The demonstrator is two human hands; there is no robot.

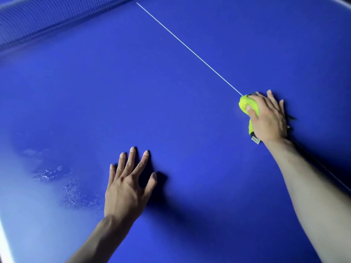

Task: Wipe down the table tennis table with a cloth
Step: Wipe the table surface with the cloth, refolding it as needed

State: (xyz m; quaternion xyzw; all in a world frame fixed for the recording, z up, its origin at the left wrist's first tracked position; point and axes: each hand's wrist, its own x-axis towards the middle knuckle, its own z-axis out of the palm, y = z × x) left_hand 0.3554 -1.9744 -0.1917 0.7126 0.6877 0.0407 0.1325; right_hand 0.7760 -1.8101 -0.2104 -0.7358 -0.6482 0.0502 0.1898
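Bench: a blue table tennis table (171,92) fills the view, seen from above at a slant.
Centre line: a thin white line (190,51) runs from the far top middle down toward the right and ends, as seen here, under the cloth; a faint stretch of it shows again past the right forearm.
Net: blue mesh net (38,21) crosses the top left corner, blurred.
Cloth: a bunched yellow-green cloth (247,105) lies on the bench at the right, right on the white line; a dark edge and a small pale tag stick out below the hand near the wrist.
Right hand: the right hand (269,118) lies on top of the cloth and presses it to the surface, the thumb bent over the yellow-green bulge, the other fingers (270,95) stretched forward and lightly spread, their tips on the bench beyond the cloth.
Left hand: the left hand (129,186) is flat on the bench, well apart from the cloth, its fingers straight and fanned out, holding nothing.
Wet patch: streaks and droplets (57,179) glisten on the surface left of the left hand, in a paler glare.
Near edge: a white band (3,242) shows at the bottom left corner.
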